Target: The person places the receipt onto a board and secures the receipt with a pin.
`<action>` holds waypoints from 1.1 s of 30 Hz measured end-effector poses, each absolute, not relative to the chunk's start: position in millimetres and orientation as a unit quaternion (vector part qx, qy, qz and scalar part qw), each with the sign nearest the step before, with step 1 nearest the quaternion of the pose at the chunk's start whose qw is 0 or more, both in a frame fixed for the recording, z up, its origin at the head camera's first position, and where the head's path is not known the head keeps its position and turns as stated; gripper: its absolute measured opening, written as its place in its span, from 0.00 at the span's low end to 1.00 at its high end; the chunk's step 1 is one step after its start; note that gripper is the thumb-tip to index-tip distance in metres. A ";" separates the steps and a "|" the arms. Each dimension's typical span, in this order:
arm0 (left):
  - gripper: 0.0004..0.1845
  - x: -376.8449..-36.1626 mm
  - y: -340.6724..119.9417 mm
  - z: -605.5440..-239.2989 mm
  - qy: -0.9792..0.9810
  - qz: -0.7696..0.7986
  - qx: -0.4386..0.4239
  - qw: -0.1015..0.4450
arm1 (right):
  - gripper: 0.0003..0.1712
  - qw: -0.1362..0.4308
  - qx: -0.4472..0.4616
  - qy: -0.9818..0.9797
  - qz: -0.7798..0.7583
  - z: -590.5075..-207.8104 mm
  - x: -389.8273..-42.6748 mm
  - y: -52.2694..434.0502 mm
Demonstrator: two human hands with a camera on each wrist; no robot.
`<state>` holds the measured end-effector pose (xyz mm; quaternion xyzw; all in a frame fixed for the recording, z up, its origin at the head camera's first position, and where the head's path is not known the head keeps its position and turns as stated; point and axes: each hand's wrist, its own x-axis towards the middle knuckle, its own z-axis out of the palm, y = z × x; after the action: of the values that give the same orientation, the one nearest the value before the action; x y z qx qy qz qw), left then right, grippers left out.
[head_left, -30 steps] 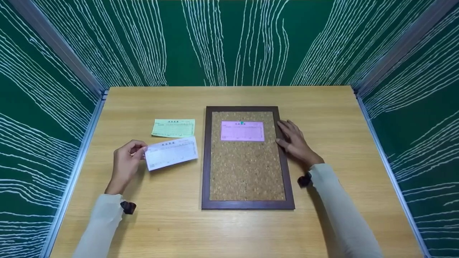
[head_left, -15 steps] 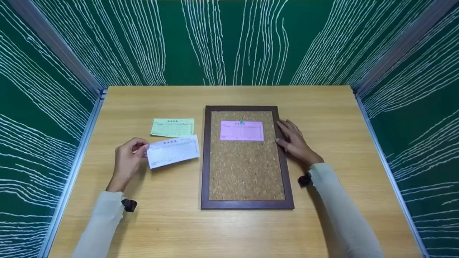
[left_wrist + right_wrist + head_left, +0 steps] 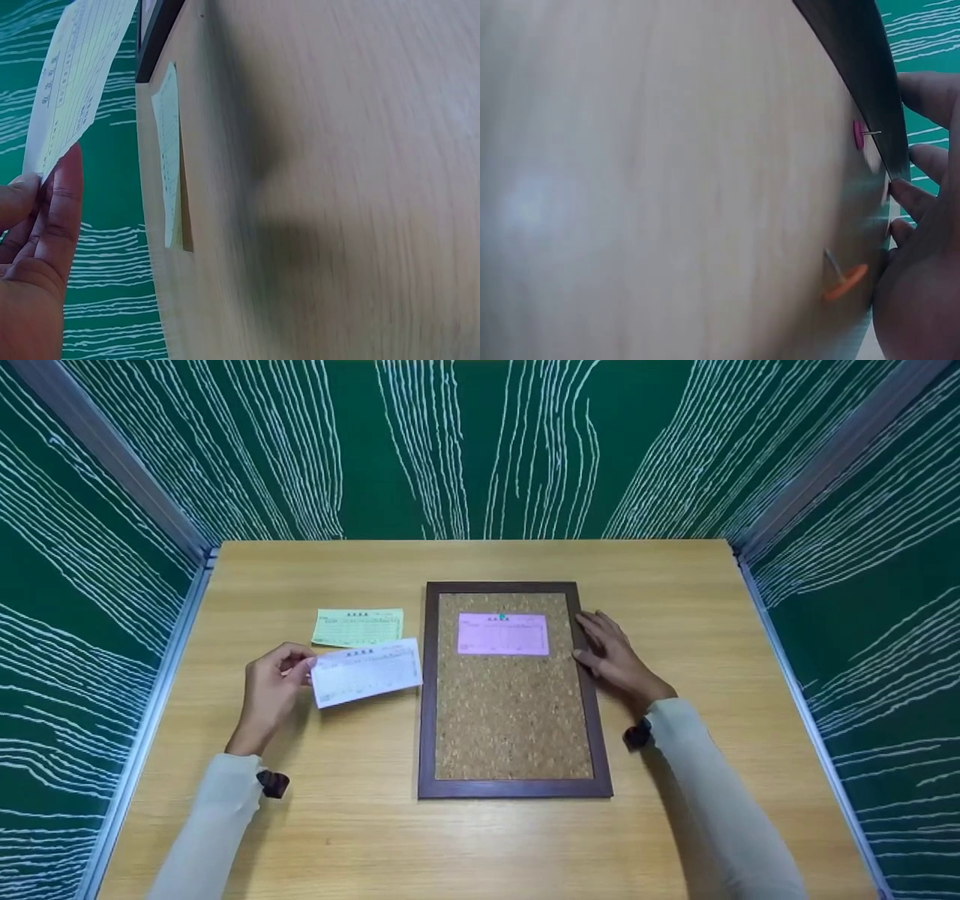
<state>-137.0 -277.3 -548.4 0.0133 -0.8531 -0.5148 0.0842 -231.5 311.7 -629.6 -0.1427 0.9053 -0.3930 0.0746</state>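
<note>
My left hand (image 3: 274,690) pinches the left end of a white printed slip (image 3: 367,673) between thumb and fingers. In the left wrist view the same slip (image 3: 75,82) rises from the fingertips, above the table. Its right end reaches the left frame edge of a cork board (image 3: 514,720). Behind it lies a green printed slip (image 3: 358,628), partly covered at its lower edge. A pink slip (image 3: 502,636) is fixed to the cork by a green pushpin (image 3: 502,617). My right hand (image 3: 619,660) rests with extended fingers against the board's right frame side.
By the right hand, a pink thumbtack (image 3: 859,135) and an orange thumbtack (image 3: 845,282) lie on the wooden table (image 3: 360,840); the head view does not show them. Green walls (image 3: 390,450) with white wavy lines enclose the table's back and sides.
My left hand has carried the white slip a little rightward and away from me, so it now overlaps the green slip's lower edge. The right hand has stayed at the board.
</note>
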 end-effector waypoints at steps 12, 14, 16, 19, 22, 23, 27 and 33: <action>0.04 -142.8 -270.7 -540.7 -0.851 -0.518 0.004 0.080 | 0.44 0.088 -0.150 0.902 -0.396 -627.1 -233.8 309.2; 0.04 -143.0 -269.9 -540.4 -0.852 -0.518 0.005 0.076 | 0.44 0.090 -0.151 0.902 -0.395 -626.4 -233.9 309.0; 0.04 -143.6 -269.6 -540.8 -0.852 -0.518 0.005 0.074 | 0.43 0.088 -0.154 0.903 -0.392 -625.6 -233.6 309.0; 0.04 -144.5 -269.0 -541.5 -0.853 -0.518 0.003 0.069 | 0.43 0.088 -0.155 0.905 -0.388 -623.5 -232.8 308.7; 0.05 -145.5 -268.0 -542.1 -0.853 -0.518 0.003 0.064 | 0.43 0.093 -0.151 0.907 -0.381 -621.5 -232.8 307.3; 0.05 -145.7 -267.5 -542.1 -0.853 -0.518 0.002 0.062 | 0.43 0.095 -0.148 0.908 -0.381 -620.7 -233.0 306.8; 0.05 -146.7 -265.5 -542.3 -0.853 -0.519 0.001 0.056 | 0.43 0.094 -0.140 0.910 -0.379 -618.5 -232.8 303.5; 0.05 -147.4 -261.9 -540.4 -0.850 -0.524 -0.004 0.055 | 0.40 0.073 -0.155 0.902 -0.396 -616.0 -229.5 297.1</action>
<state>-147.4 -261.9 -540.4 -0.0036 -0.8497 -0.5243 0.0554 -229.5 297.1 -616.0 -0.1547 0.9021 -0.3962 0.0726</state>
